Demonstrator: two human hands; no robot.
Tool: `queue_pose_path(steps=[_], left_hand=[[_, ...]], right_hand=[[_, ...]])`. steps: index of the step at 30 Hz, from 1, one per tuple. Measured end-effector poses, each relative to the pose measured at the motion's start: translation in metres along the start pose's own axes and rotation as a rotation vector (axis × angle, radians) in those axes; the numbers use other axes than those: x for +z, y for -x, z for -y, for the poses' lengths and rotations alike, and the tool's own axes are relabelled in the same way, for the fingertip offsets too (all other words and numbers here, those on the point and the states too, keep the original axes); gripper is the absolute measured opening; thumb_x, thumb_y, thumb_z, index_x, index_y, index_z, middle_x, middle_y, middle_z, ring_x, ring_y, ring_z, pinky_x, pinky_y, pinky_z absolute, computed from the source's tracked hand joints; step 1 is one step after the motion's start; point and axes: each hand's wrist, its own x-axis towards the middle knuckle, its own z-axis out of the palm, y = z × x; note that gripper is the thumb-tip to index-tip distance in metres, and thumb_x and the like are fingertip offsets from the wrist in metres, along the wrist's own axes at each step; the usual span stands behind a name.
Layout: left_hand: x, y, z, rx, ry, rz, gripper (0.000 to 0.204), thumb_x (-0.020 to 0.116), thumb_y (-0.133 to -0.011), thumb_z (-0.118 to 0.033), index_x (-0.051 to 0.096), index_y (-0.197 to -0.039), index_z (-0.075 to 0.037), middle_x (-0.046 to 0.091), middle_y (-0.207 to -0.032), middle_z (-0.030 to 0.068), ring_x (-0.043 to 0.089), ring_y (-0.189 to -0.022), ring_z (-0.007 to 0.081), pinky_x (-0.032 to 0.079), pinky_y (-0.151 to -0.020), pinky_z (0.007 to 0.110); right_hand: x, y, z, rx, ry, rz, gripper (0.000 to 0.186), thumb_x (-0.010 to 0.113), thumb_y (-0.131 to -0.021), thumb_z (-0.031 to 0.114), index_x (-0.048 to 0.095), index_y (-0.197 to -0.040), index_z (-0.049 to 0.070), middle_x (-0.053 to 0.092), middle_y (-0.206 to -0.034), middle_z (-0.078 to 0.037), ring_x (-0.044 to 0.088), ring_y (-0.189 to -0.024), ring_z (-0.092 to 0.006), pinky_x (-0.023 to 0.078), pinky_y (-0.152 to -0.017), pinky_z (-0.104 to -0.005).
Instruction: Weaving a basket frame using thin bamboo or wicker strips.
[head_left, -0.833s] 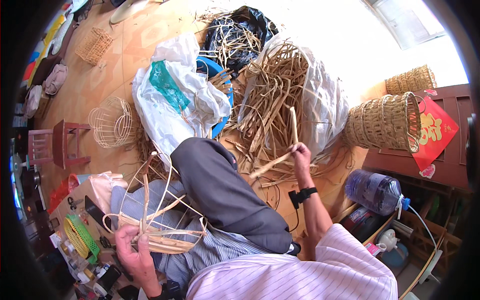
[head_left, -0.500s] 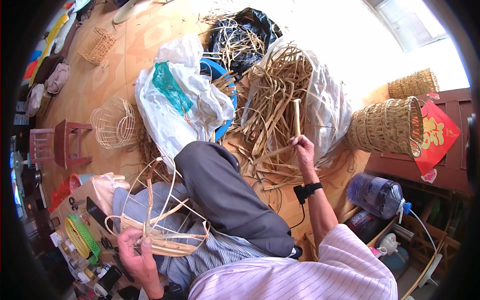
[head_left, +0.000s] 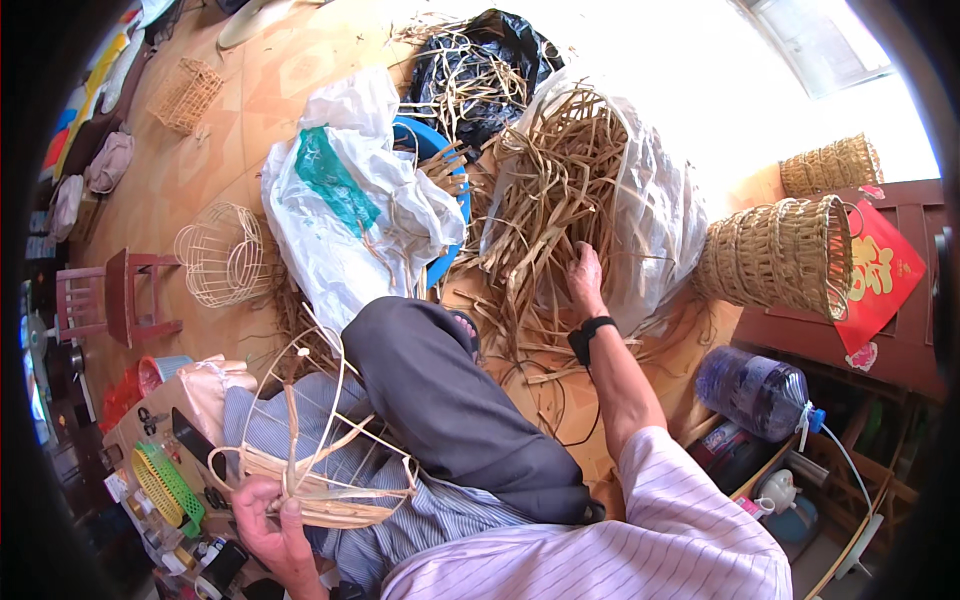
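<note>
My left hand (head_left: pixel 270 525) at the lower left grips a white wire basket frame (head_left: pixel 325 450) with pale dried strips (head_left: pixel 340 500) woven through its lower part, resting over my lap. My right hand (head_left: pixel 585 275) reaches into a pile of dried brown strips (head_left: pixel 550 175) inside a clear plastic bag (head_left: pixel 660 230). Its fingers are closed among the strips; what is between them is hard to make out. My dark-trousered knee (head_left: pixel 405 355) rises between my two hands.
A white bag (head_left: pixel 340 250) lies over a blue tub (head_left: pixel 445 250); a black bag (head_left: pixel 455 75) is behind. An empty wire frame (head_left: pixel 220 250) and wooden chair (head_left: pixel 130 295) stand left. Woven baskets (head_left: pixel 770 255), a water bottle (head_left: pixel 750 390) and a cluttered board (head_left: pixel 140 450) surround me.
My right hand has moved up and left into the strip pile. The bent strip it held earlier no longer shows clearly in it. My left hand still holds the frame.
</note>
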Motion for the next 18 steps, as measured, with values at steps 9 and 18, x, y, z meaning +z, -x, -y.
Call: queue_pose_path(steps=[9, 18], left_hand=[[0.004, -0.001, -0.005, -0.037, 0.005, -0.014, 0.036, 0.077, -0.098, -0.024, 0.055, -0.114, 0.0, 0.058, -0.108, 0.0098, 0.057, -0.092, 0.0156, 0.047, -0.086, 0.03], [0.005, -0.003, -0.004, 0.025, -0.002, -0.006, 0.034, 0.075, -0.099, -0.023, 0.054, -0.113, 0.001, 0.059, -0.106, 0.0097, 0.057, -0.091, 0.0153, 0.047, -0.086, 0.029]], right_hand=[[-0.013, 0.005, -0.018, 0.223, 0.061, 0.334, 0.016, 0.071, -0.097, 0.017, 0.07, -0.097, 0.0, 0.069, -0.083, -0.017, 0.071, -0.08, -0.0285, 0.057, -0.073, -0.041], [-0.086, 0.06, 0.081, 0.576, -0.871, 0.582, 0.016, 0.063, -0.11, 0.024, 0.068, -0.11, 0.008, 0.07, -0.084, 0.001, 0.064, -0.07, -0.0067, 0.051, -0.062, -0.0222]])
